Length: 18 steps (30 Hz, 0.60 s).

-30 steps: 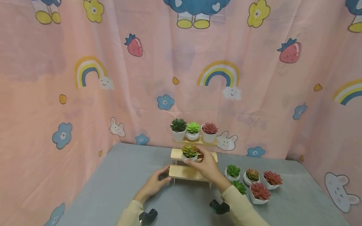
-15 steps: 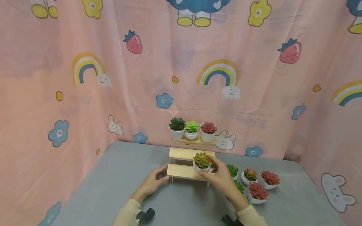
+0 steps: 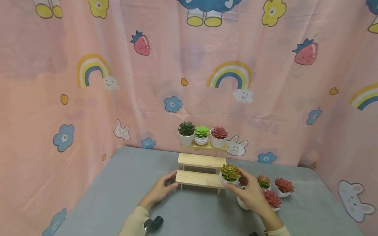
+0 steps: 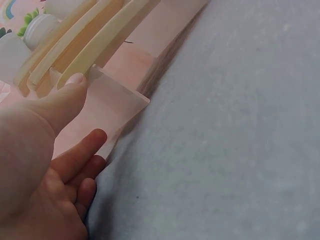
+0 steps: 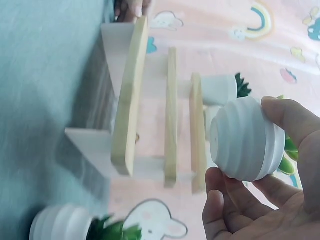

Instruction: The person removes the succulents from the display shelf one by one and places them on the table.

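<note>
My right hand (image 3: pixel 249 193) holds a potted succulent (image 3: pixel 229 173) with yellow-green, reddish-tipped leaves, just off the right end of the lowest shelf. In the right wrist view, thumb and fingers grip its ribbed white pot (image 5: pixel 247 140) in the air. My left hand (image 3: pixel 160 190) touches the left end of the lowest shelf of a three-tier wooden stand (image 3: pixel 200 179). Close up, the left thumb rests against the board's end, and the other fingers (image 4: pixel 82 155) lie loosely by the clear side panel (image 4: pixel 112 97). Bare wood shows on the middle shelf (image 3: pixel 202 160) and lowest shelf.
On the top shelf stand a dark green succulent (image 3: pixel 186 131), a bright green one (image 3: pixel 202 134) and a red one (image 3: pixel 219 136). More potted succulents (image 3: pixel 284 186) stand on the grey table (image 3: pixel 124 177) at right, partly behind my right hand. A patterned pink curtain (image 3: pixel 165 65) hangs behind.
My right hand has carried the potted succulent from over the middle shelf rightward and toward me, past the lowest shelf's right end. My left hand stays at the stand's left end.
</note>
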{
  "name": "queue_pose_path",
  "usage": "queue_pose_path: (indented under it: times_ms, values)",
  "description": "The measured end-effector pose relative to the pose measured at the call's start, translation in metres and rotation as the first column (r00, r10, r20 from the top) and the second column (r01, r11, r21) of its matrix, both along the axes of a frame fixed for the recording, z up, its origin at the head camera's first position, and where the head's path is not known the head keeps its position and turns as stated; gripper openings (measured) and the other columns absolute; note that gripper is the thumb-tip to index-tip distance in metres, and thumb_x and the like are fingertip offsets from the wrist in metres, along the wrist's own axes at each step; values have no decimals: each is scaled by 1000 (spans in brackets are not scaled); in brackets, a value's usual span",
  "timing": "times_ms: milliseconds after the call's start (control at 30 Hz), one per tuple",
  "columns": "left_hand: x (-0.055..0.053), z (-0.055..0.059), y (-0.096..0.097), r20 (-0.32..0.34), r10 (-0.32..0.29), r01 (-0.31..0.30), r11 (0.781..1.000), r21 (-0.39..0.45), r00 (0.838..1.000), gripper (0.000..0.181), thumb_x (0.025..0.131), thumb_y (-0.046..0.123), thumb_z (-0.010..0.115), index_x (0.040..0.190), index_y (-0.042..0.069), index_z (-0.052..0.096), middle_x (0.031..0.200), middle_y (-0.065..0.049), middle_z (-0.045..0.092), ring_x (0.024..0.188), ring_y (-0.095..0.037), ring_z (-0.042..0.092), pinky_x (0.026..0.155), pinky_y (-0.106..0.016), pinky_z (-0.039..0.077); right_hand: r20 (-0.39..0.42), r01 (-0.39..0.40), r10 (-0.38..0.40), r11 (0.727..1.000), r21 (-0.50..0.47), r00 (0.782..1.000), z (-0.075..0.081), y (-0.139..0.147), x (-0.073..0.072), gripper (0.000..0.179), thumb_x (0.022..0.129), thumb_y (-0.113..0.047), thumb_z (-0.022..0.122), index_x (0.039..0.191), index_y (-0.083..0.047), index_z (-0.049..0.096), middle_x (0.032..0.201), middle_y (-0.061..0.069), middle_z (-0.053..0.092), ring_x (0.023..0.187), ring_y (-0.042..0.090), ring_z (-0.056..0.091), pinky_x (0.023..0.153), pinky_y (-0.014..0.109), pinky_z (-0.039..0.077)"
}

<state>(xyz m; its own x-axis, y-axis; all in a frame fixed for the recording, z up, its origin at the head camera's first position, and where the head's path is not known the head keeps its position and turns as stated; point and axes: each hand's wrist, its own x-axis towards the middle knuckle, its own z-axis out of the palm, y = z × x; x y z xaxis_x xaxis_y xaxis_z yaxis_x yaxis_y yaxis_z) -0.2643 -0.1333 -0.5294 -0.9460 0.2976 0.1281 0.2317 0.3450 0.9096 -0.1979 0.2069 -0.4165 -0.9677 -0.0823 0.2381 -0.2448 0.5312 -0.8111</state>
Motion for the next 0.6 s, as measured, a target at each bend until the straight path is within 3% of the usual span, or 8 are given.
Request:
queue_pose_path:
  times_ms: [133,433,600]
  values:
    - [1,2,1,6,7,-7,1000,5,1000,60,98,28,66,152,10,46,147,-19,56,142,-42,45,115,-66,32,34,36,-37,999,18,999,1,15,5,72,90,-25,78,148,2,46,135,22,62,110,22,64,84,28,54]
    - [-1,2,2,-21,-6,6,1000,4,1000,59,99,26,66,151,9,47,144,-18,59,138,-41,49,113,-64,35,44,107,-109,993,50,993,-2,50,10,76,91,-28,76,150,5,40,137,26,57,96,-17,50,81,19,53]
    - [2,3,2,-13,0,0,1000,-2,1000,59,98,27,66,151,10,47,144,-17,59,138,-40,49,113,-64,35,85,126,-124,992,-16,989,-7,71,16,77,93,-23,75,151,7,36,136,32,56,90,-18,55,72,19,56]
